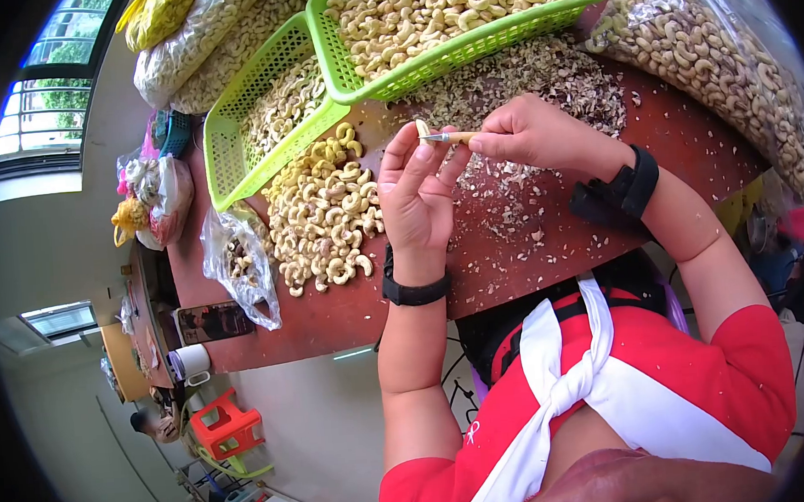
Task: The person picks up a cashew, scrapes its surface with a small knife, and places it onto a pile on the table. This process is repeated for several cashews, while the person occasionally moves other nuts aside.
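Between the fingertips of my left hand (pixel 414 181) a single cashew nut (pixel 423 132) is pinched above the table. My right hand (pixel 533 134) grips a small knife (pixel 455 138) by its light wooden handle, and the blade tip meets the cashew or lies right against it. Left of my left hand a heap of cashews (pixel 322 219) rests on the red tabletop. Beneath and beyond my right hand are scattered skin flakes (pixel 557 80).
Two green baskets hold cashews: a larger basket (pixel 463 47) at the back and a smaller basket (pixel 222 165) to its left. A big clear bag of cashews (pixel 713 75) stands at right. A small plastic bag (pixel 237 261), a phone (pixel 213 322) and a mug (pixel 189 362) are at left.
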A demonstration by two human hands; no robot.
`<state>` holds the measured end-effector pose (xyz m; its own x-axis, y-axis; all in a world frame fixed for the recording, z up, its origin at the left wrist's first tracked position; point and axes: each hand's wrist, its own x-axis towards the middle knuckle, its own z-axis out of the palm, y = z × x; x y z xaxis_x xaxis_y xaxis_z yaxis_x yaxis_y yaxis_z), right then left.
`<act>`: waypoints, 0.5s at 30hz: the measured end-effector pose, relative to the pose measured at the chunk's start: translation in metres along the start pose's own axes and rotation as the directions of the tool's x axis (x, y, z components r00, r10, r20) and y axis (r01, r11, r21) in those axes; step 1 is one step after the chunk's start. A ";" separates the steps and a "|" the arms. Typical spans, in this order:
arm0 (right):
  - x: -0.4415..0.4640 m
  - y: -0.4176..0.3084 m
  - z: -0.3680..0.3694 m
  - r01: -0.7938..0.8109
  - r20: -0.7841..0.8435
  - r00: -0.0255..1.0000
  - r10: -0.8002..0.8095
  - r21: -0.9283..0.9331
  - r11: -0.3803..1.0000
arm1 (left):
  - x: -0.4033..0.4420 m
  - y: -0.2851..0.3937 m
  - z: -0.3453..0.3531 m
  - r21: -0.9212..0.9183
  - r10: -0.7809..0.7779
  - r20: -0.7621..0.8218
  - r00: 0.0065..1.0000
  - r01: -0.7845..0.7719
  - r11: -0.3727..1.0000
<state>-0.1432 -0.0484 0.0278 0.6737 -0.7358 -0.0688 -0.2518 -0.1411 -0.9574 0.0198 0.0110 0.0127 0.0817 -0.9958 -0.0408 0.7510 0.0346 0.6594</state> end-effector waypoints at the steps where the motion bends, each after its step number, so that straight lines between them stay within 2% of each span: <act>1: 0.000 0.000 0.000 -0.001 0.000 1.000 0.001 0.000 1.000 | 0.000 0.000 0.000 0.000 0.000 -0.002 1.000 0.000 1.000; 7: 0.001 0.003 0.001 0.040 -0.006 0.999 -0.040 0.005 0.999 | -0.001 0.000 -0.001 0.008 0.011 -0.002 1.000 -0.011 1.000; 13: 0.004 0.004 -0.001 0.000 0.001 1.000 0.000 -0.049 0.999 | -0.001 -0.005 -0.002 -0.014 0.036 0.023 0.999 -0.036 0.999; 15: 0.004 0.005 0.000 -0.022 -0.018 1.000 0.023 0.047 0.999 | -0.001 -0.006 -0.004 -0.025 0.037 0.030 0.999 -0.037 0.999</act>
<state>-0.1417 -0.0522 0.0230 0.6555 -0.7504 -0.0854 -0.2335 -0.0939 -0.9678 0.0173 0.0120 0.0057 0.0900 -0.9959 0.0064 0.7636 0.0731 0.6415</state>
